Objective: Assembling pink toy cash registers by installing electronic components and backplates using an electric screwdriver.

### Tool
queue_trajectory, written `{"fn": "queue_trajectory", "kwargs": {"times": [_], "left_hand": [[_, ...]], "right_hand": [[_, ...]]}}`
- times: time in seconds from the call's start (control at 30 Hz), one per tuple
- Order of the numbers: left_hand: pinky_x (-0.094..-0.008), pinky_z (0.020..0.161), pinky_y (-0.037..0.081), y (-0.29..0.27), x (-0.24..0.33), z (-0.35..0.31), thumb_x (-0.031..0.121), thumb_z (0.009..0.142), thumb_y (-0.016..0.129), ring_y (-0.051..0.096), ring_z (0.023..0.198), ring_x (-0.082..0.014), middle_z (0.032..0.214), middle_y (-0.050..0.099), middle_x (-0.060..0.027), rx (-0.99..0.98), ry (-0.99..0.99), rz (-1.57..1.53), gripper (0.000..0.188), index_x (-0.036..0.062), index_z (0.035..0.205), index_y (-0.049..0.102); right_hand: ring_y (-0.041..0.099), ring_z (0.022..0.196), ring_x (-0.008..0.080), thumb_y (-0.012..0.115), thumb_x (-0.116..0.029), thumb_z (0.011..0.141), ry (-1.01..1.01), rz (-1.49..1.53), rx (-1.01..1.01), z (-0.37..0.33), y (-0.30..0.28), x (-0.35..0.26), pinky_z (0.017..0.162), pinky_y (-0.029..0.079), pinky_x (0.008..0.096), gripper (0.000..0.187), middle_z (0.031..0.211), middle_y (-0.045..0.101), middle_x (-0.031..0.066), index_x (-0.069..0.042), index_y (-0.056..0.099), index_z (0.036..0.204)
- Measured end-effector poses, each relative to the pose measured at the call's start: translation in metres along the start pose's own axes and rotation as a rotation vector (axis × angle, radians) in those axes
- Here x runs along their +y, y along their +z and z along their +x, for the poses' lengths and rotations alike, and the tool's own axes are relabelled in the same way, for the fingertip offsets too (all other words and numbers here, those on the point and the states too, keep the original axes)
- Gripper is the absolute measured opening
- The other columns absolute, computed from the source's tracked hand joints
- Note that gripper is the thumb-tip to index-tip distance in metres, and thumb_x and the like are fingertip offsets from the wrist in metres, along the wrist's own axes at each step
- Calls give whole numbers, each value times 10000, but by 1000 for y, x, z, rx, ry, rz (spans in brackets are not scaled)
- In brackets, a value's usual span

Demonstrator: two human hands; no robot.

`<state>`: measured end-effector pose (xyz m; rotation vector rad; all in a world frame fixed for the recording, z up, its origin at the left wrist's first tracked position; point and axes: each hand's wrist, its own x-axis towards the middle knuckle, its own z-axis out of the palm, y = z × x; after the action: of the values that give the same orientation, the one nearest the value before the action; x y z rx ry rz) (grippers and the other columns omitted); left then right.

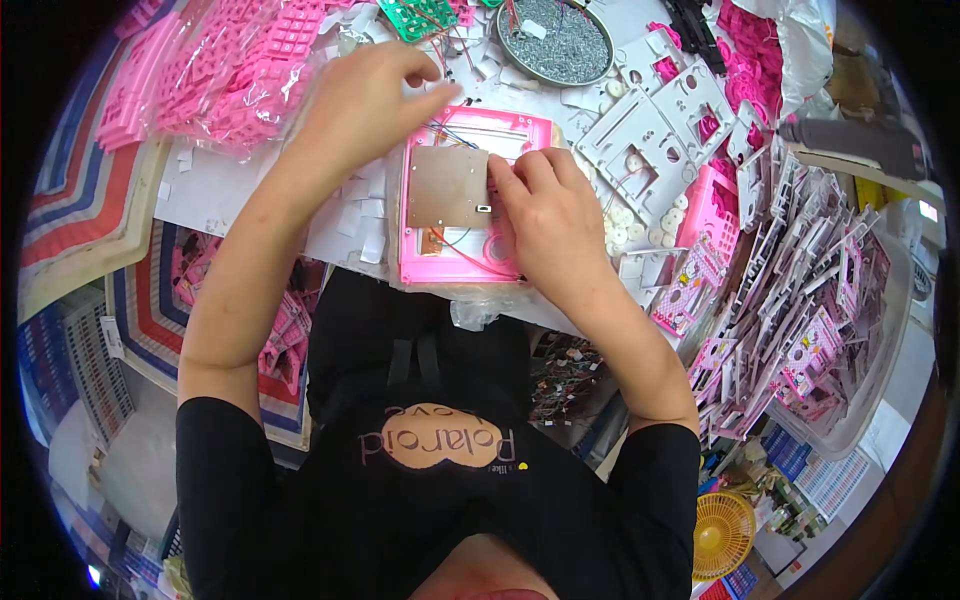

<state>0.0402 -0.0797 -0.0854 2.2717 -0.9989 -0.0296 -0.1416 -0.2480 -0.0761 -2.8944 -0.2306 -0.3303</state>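
Note:
A pink plastic casing [545, 130] lies before me on the work surface, its inner side facing up. Over its left half sits a flat tan circuit board [445, 185] with a small black-and-white part near its lower right corner. The curled fingertips of my right hand [548, 215] press against the right edge of this board. My left hand [375, 85] hovers past the casing's upper left corner, thumb and fingers apart, with nothing visible between them. Thin blue wires [450, 132] run out above the board, and a red wire [478, 263] curves below it.
Bagged pink keypads [240, 75] lie at the far left. A round dish of small metal screws [555, 45] and green circuit boards [415, 15] stand at the back. White plastic panels [650, 140] lie to the right, beside a bin [895, 350] full of assembled panels.

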Motion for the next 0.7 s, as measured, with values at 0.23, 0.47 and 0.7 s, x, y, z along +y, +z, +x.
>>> {"fn": "queue_trajectory", "kwargs": {"times": [0.23,0.47,0.7], "left_hand": [[-393,898,401,19,14,-5,256,816,756,660,909,-233,928,728,-30,98,145,57,179,103,910,764],[-375,886,383,5,32,-29,174,833,767,647,814,-193,908,731,-8,156,232,-93,111,91,903,746],[-375,835,411,-3,35,-36,157,832,767,628,707,-211,852,720,-47,-52,14,-369,116,86,913,725]], "right_hand": [[589,952,299,716,-138,806,36,226,179,8,-7,16,821,479,428,269,910,639,71,-76,734,1067],[643,640,268,729,-182,863,353,785,233,38,10,10,622,508,392,202,820,686,108,-36,731,1002],[652,704,273,738,-157,836,166,542,302,30,5,7,615,507,381,145,862,703,76,-66,724,948]]}}
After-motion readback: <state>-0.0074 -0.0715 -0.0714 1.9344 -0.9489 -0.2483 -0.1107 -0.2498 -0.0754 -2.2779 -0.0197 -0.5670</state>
